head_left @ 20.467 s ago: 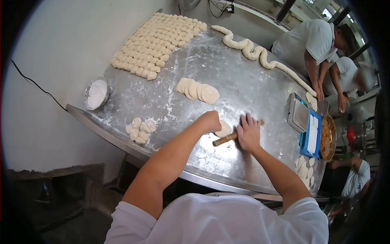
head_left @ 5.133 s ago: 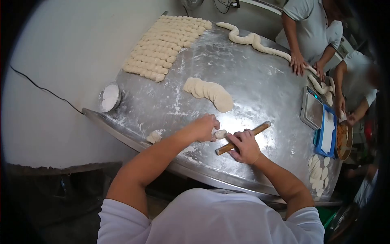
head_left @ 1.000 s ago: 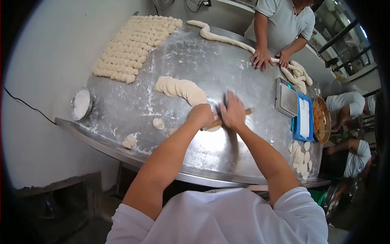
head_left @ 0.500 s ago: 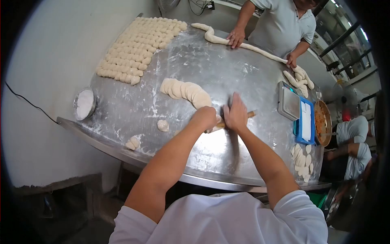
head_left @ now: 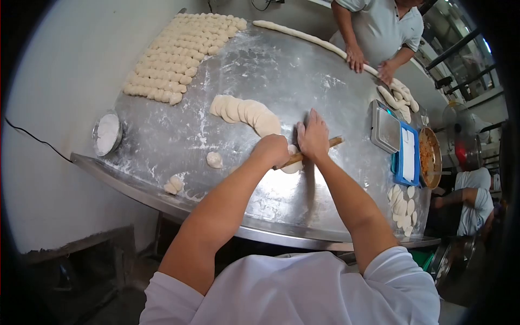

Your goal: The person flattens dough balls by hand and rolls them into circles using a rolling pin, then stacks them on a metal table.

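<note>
A wooden rolling pin (head_left: pixel 336 142) lies at a slant across a small round of dough (head_left: pixel 293 167) on the metal table. My right hand (head_left: pixel 313 135) rests flat on the pin, fingers stretched out. Closed at the left edge of the dough round is my left hand (head_left: pixel 272 151), its fingertips mostly hidden from above. Just beyond it, a curved row of overlapping dough wrappers (head_left: pixel 244 112) fans out to the left. One dough ball (head_left: pixel 214 160) sits left of my left forearm, and more dough pieces (head_left: pixel 174 184) lie nearer the table edge.
Rows of dough balls (head_left: pixel 168 59) cover the far left. A bowl of flour (head_left: pixel 108 134) stands at the left edge. On the right are a scale (head_left: pixel 385 130), a blue tray (head_left: pixel 407 173), a pan of filling (head_left: pixel 429 157) and flat dough pieces (head_left: pixel 402 208). Opposite, a person handles a dough rope (head_left: pixel 303 36).
The pin has rolled over the dough round, more of which shows on my side. Across the table, the person's hands have come closer together and the dough rope lies straighter.
</note>
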{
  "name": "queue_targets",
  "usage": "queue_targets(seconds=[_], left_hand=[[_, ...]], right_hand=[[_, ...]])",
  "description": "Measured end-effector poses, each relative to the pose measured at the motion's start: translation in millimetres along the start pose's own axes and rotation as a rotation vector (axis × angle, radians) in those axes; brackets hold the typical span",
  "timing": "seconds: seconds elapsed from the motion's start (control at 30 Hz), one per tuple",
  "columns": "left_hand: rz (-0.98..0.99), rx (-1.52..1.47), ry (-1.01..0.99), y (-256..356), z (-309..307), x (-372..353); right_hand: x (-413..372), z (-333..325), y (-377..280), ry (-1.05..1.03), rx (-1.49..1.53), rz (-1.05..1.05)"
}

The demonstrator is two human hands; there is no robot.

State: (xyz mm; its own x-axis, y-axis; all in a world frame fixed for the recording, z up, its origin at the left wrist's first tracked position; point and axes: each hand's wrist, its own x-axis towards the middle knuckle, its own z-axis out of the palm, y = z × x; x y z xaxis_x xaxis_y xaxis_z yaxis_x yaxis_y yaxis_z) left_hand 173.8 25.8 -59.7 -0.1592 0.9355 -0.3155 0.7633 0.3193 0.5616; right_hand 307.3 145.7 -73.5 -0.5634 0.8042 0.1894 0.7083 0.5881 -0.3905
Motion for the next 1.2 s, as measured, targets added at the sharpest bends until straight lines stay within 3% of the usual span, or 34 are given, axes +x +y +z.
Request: queue_targets(seconds=[0.1,0.13,0.2,0.3,0.47,0.53,0.63,0.73,0.77,0.83,0.93,1.0,1.1,1.2], left_hand=[[0.036,-0.151,0.168,-5,10,5],[-0.021,-0.221,0.044,-4,5,3],[-0.138,-0.354,-0.207,3,-15,-3],[-0.203,-0.238,-0.384,7,-22,-12],[-0.088,0.004,-0.161,1,-6,-5],[-0.054,0.006,-0.065,-8,-1,5],[-0.022,-0.172,-0.012,-13,4,3],[-0.124,-0.217,-0.352,-6,-13,-1],[-0.115,-0.194,-0.359,-1,-16,-6],[-0.093,-0.141,-0.364,7,-24,-16],[0.056,-0.003,-0.15,2,-3,-8],[-0.076,-0.077,-0.163,9,-15,-14],[-0.058,-0.056,-0.103,-10,-10,-6],[-0.079,-0.161,0.01,-10,-15,-9]], right_hand=[[-65,-36,15,-0.152,0.033,0.02],[-103,-28,45,-0.082,-0.106,-0.135],[-154,-59,65,-0.201,-0.169,-0.209],[-141,-59,58,-0.241,-0.196,-0.164],[-20,-3,-2,-0.063,-0.195,-0.002],[-26,-16,-6,-0.148,-0.001,0.03],[-104,-37,32,-0.237,-0.094,-0.103],[-166,-78,67,-0.376,-0.129,-0.209],[-169,-83,71,-0.409,-0.147,-0.195],[-144,-72,58,-0.376,-0.171,-0.172],[-65,-29,11,-0.2,-0.201,-0.114],[-16,-2,-13,-0.028,-0.058,-0.063],[-18,-1,-12,-0.046,0.082,0.01],[-93,-23,27,-0.105,-0.065,-0.146]])
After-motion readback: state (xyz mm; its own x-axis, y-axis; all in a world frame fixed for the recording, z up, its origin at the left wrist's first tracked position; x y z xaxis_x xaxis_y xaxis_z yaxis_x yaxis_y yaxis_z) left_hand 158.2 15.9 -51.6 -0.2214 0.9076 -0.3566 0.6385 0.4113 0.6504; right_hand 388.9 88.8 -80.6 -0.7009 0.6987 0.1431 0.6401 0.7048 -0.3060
